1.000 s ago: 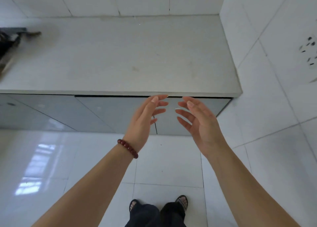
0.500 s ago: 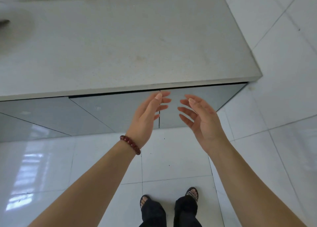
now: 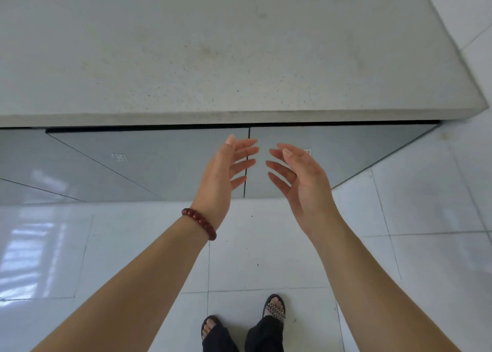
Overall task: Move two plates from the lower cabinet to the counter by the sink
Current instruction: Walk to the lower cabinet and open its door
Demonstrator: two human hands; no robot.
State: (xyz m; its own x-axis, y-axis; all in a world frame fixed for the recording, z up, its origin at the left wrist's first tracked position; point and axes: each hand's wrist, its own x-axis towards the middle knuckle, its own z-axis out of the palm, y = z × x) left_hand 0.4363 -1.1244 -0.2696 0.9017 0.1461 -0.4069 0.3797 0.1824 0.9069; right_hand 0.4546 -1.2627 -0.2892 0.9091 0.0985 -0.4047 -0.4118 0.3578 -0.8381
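— Both arms out in front?
— Yes. Left hand (image 3: 226,177) and right hand (image 3: 302,182) face each other, palms inward, fingers spread and loosely curled, apart, apparently gripping nothing.

A home kitchen — a speckled stone counter (image 3: 213,59) over grey lower cabinet doors (image 3: 159,162). White glossy floor tiles (image 3: 266,258) — white tiled wall (image 3: 466,6) alongside.

Closed cabinet doors (image 3: 149,162) hide the inside; counter (image 3: 213,45) cut off at top
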